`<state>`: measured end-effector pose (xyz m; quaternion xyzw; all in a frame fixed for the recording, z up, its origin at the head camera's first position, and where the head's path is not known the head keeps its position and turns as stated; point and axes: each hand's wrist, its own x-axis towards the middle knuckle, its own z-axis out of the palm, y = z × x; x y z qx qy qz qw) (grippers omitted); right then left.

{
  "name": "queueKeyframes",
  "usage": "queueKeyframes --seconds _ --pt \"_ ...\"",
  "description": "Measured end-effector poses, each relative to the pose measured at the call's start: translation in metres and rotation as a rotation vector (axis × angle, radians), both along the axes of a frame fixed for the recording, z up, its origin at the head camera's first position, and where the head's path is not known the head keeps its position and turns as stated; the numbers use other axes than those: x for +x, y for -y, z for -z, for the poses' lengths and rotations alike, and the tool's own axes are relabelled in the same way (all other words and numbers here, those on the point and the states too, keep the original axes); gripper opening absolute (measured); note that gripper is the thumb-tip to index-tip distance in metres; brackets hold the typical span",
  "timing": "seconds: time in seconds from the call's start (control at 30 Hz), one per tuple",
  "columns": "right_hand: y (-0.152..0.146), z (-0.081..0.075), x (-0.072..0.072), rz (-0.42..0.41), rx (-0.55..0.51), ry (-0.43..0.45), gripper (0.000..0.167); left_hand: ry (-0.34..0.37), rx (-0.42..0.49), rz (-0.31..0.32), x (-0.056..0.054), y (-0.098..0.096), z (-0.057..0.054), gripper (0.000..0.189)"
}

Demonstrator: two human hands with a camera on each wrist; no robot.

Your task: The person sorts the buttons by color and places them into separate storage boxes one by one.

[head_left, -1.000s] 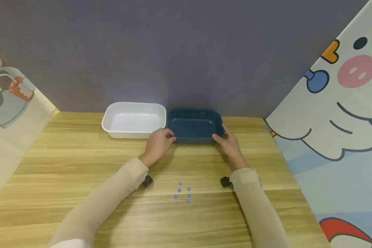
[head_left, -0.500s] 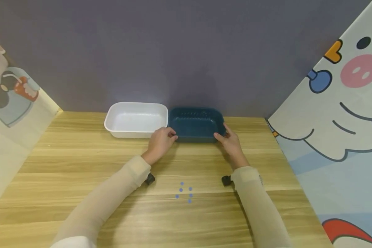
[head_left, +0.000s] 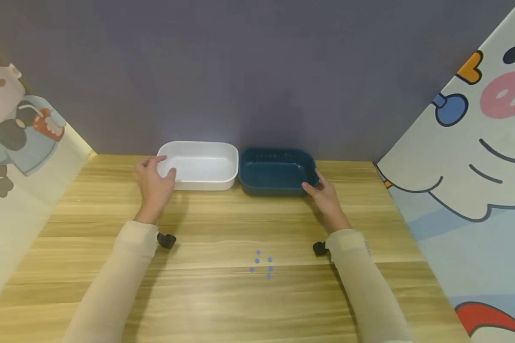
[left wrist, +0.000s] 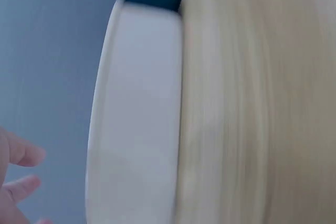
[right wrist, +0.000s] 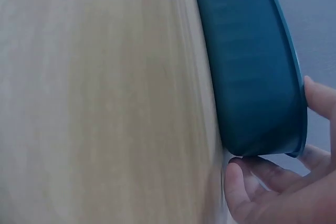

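Note:
A white rectangular container (head_left: 201,186) and a dark teal rectangular container (head_left: 270,192) sit side by side at the back of the wooden table. My left hand (head_left: 153,188) is at the left end of the white container, thumb and fingers spread apart over its near left corner. In the left wrist view, the fingers (left wrist: 23,153) show apart from the white container's wall (left wrist: 139,114). My right hand (head_left: 326,197) holds the near right corner of the teal container, its thumb at the rim. In the right wrist view, several fingers curl in under that container's end (right wrist: 257,77).
Behind the containers rises a grey panel (head_left: 262,71). White side panels with cartoon prints stand at the left (head_left: 21,200) and right (head_left: 463,247). Small blue dots (head_left: 257,261) mark the wooden tabletop (head_left: 223,305). Each wrist carries a small black camera.
My left hand has let go of the teal container's left corner and moved left to the white container's left end. The right hand keeps its grip. The head view has shifted slightly left.

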<state>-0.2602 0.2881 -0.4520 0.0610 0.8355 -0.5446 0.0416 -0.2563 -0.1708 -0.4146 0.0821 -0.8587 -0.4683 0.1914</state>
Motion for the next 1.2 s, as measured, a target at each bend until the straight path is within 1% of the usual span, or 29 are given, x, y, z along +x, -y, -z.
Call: queueKeyframes --seconds 0.03,0.1,0.17,0.2,0.27,0.33,0.4,0.43,0.47,0.5,0.57,0.67,0.7,0.73,0.8,0.9,0.97,1.1,1.2 --pt "-0.003 0.001 0.001 -0.004 0.002 0.0 0.083 0.053 0.053 -0.014 0.001 0.011 0.002 0.048" --pt "-0.008 0.002 0.003 -0.017 0.005 0.008 0.085 0.163 0.173 0.001 0.0 0.03 0.007 0.057" --pt "-0.014 0.001 0.006 -0.028 -0.004 0.02 0.087 0.262 0.303 0.062 0.0 0.045 0.014 0.063" --pt "-0.017 -0.001 0.007 -0.035 -0.011 0.025 0.087 0.297 0.36 0.1 0.0 0.051 0.018 0.066" --pt "-0.02 -0.005 0.011 -0.048 -0.025 0.038 0.089 0.331 0.45 0.182 0.0 0.061 0.026 0.068" --pt "-0.022 -0.01 0.015 -0.051 -0.026 0.043 0.09 0.334 0.522 0.256 0.0 0.068 0.032 0.07" --pt "-0.023 -0.017 0.021 -0.052 -0.026 0.049 0.09 0.318 0.548 0.315 -0.001 0.073 0.037 0.073" --pt "-0.023 -0.02 0.024 -0.053 -0.006 0.043 0.089 0.304 0.556 0.337 -0.002 0.074 0.038 0.073" --pt "-0.022 -0.023 0.028 -0.055 0.017 0.038 0.088 0.296 0.564 0.36 -0.003 0.074 0.036 0.073" --pt "-0.021 -0.026 0.031 -0.058 0.041 0.033 0.087 0.287 0.563 0.382 -0.003 0.073 0.033 0.073" --pt "-0.018 -0.031 0.039 -0.08 0.085 0.036 0.085 0.293 0.523 0.411 -0.003 0.069 0.025 0.071" --pt "-0.012 -0.034 0.051 -0.121 0.158 0.038 0.084 0.312 0.418 0.441 -0.001 0.061 0.013 0.068" --pt "-0.009 -0.034 0.055 -0.137 0.178 0.043 0.083 0.317 0.377 0.441 -0.001 0.059 0.011 0.067" --pt "-0.007 -0.034 0.059 -0.153 0.189 0.048 0.083 0.323 0.341 0.437 -0.002 0.058 0.011 0.067" --pt "-0.001 -0.035 0.066 -0.18 0.215 0.046 0.082 0.319 0.3 0.432 -0.006 0.057 0.015 0.066" --pt "0.008 -0.037 0.075 -0.213 0.253 0.044 0.081 0.31 0.267 0.406 -0.013 0.059 0.024 0.065" --pt "0.014 -0.037 0.079 -0.229 0.268 0.038 0.08 0.306 0.243 0.385 -0.015 0.061 0.029 0.066" --pt "0.021 -0.038 0.083 -0.242 0.293 0.02 0.079 0.305 0.211 0.344 -0.015 0.065 0.033 0.065" --pt "0.023 -0.036 0.085 -0.246 0.31 0.013 0.078 0.298 0.234 0.343 -0.013 0.066 0.034 0.065"
